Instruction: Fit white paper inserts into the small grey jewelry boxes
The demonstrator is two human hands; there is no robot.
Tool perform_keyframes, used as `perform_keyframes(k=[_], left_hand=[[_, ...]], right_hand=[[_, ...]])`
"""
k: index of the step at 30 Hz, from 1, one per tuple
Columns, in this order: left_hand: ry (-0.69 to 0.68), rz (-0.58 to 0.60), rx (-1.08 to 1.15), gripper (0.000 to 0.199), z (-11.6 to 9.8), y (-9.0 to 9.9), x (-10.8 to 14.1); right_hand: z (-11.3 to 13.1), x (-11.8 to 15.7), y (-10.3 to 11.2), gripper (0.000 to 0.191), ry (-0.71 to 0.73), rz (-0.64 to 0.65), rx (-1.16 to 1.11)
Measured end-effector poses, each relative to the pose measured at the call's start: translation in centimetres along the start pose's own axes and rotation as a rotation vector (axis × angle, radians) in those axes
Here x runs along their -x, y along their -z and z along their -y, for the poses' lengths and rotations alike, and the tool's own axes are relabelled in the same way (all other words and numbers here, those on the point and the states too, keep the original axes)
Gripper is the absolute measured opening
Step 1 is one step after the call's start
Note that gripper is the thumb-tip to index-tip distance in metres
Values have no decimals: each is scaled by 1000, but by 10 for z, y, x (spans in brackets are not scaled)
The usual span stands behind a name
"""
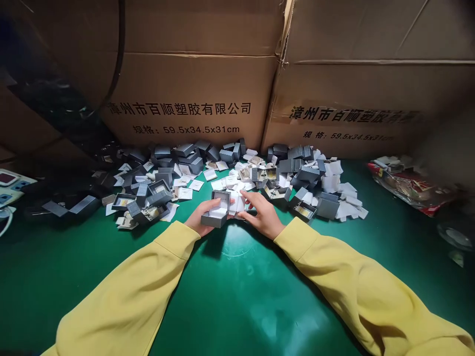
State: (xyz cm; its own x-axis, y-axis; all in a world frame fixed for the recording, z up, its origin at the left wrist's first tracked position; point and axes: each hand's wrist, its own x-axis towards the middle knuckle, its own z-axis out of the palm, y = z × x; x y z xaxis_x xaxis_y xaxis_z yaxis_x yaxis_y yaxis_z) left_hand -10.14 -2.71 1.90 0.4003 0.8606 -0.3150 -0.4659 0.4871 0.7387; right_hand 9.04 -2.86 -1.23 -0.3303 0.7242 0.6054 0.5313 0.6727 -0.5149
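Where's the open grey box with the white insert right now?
In the head view, the open grey box sits just left of centre, held in the left hand, with the right hand beside it, in front of the pile of boxes.

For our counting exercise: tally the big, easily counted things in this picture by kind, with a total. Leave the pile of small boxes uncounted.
Cartons behind the pile: 2
Hands: 2, left and right
Yellow sleeves: 2
Open grey box in the left hand: 1
Red packet at the right: 1
Total: 8
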Motion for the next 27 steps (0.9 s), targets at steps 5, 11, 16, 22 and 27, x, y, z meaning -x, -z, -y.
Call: perform_keyframes(k=[5, 11, 16, 22, 27], left_hand=[[-15, -6, -3, 27, 1, -2, 1], [-16, -26, 11, 26, 2, -3, 2], [-20, -10, -31, 29, 3, -2, 1], [-8, 38, -77, 33, 3, -1, 1], [-18, 52, -94, 36, 4, 1, 0]], right_hand=[[1, -1, 0, 41, 0, -42, -17], [1, -2, 0, 35, -18, -37, -11], [4, -2, 0, 34, -53, -16, -9], [5, -2, -1, 35, -43, 5, -31], [3, 0, -2, 49, 31, 9, 14]])
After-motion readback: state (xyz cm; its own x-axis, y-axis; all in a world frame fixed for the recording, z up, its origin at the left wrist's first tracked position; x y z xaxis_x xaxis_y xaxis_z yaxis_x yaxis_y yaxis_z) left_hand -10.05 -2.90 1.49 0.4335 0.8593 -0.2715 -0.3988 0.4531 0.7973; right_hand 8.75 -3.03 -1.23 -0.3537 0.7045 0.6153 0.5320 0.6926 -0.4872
